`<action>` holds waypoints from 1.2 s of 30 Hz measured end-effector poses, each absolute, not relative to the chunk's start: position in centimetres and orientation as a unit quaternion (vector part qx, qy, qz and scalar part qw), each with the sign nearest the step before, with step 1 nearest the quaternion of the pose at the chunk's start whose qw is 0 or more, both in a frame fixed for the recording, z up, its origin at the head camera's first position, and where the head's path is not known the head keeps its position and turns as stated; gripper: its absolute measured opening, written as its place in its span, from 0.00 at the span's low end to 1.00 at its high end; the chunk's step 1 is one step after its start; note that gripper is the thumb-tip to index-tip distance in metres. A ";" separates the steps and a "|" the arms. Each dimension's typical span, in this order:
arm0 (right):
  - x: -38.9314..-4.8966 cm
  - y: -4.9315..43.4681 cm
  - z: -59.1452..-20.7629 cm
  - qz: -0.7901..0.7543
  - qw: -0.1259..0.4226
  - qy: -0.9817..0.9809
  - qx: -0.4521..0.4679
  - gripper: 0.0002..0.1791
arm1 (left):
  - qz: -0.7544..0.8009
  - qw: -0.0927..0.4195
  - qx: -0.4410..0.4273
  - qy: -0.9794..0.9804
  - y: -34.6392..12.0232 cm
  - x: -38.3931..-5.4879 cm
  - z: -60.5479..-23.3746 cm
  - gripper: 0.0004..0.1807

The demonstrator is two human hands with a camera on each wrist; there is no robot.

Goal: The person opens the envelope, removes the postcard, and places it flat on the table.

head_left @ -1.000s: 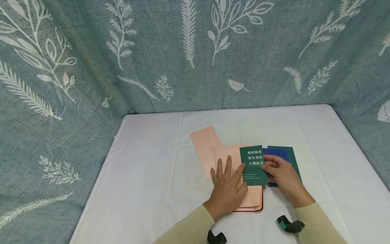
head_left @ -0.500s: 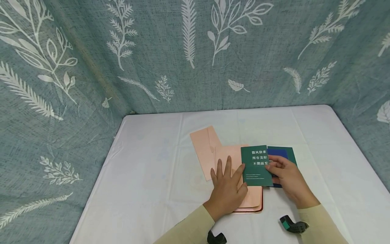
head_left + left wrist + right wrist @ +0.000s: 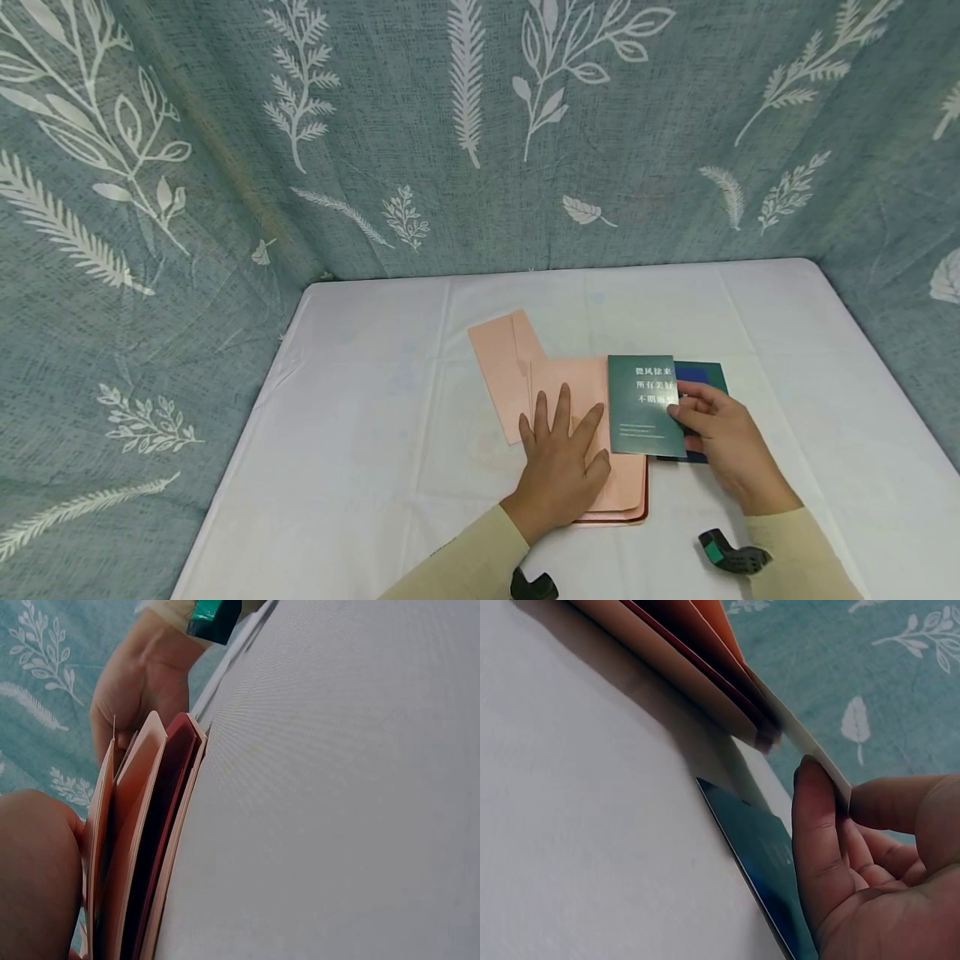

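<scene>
My left hand lies with fingers spread on a stack of peach envelopes. In the left wrist view the stack's edge fans apart, with a dark red layer inside. My right hand pinches the right edge of a green card with white lettering, thumb on its face. This card overlaps the right part of the stack. A blue card and a dark green one lie partly hidden behind it. The right wrist view shows the pinched card edge-on, above a glossy dark card on the table.
Another peach envelope lies tilted at the stack's back left. White cloth covers the table, and a leaf-patterned curtain hangs behind it. Black devices are strapped near both wrists, one at the right sleeve.
My right hand has drawn the green card to the right, clear of the left index fingertip, and more of its left side shows. My left hand has stayed in place.
</scene>
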State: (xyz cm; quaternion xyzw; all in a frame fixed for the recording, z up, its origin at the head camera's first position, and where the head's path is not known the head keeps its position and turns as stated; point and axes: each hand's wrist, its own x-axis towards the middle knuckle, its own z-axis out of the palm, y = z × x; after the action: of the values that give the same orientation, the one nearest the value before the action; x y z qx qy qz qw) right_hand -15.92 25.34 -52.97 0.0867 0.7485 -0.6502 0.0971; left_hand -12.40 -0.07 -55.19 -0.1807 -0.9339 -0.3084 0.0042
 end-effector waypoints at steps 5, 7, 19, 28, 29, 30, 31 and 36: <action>-15.9 26.0 -53.1 -0.640 0.091 0.757 0.097 0.31 | -0.308 0.004 -0.180 -0.934 -0.1 -12.4 -55.2 0.34; -15.8 26.3 -53.2 -0.640 0.090 0.756 0.103 0.32 | -0.308 0.003 -0.180 -0.934 -0.1 -12.4 -55.2 0.34; -15.6 27.7 -53.6 -0.647 0.069 0.750 0.114 0.31 | -0.302 0.002 -0.177 -0.937 0.0 -12.4 -55.2 0.34; -15.4 28.6 -53.9 -0.650 0.069 0.749 0.111 0.31 | -0.301 0.004 -0.179 -0.937 0.0 -12.5 -55.2 0.34; -15.4 28.6 -53.9 -0.650 0.068 0.749 0.110 0.31 | -0.301 0.004 -0.179 -0.937 -0.1 -12.5 -55.2 0.34; -15.4 28.7 -54.0 -0.649 0.067 0.750 0.111 0.31 | -0.300 0.004 -0.179 -0.937 0.0 -12.5 -55.2 0.34; -15.5 28.7 -54.0 -0.647 0.066 0.752 0.111 0.31 | -0.299 0.005 -0.179 -0.937 0.0 -12.5 -55.2 0.34; -15.4 28.8 -53.9 -0.635 0.060 0.761 0.115 0.30 | -0.298 0.006 -0.178 -0.938 0.0 -12.5 -55.2 0.34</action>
State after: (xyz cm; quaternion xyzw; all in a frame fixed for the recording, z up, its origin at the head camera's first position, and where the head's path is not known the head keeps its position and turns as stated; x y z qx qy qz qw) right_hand -15.41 28.85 -53.89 0.1152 0.7611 -0.6355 0.0604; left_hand -12.50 -0.04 -55.22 -0.1781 -0.9377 -0.2984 0.0057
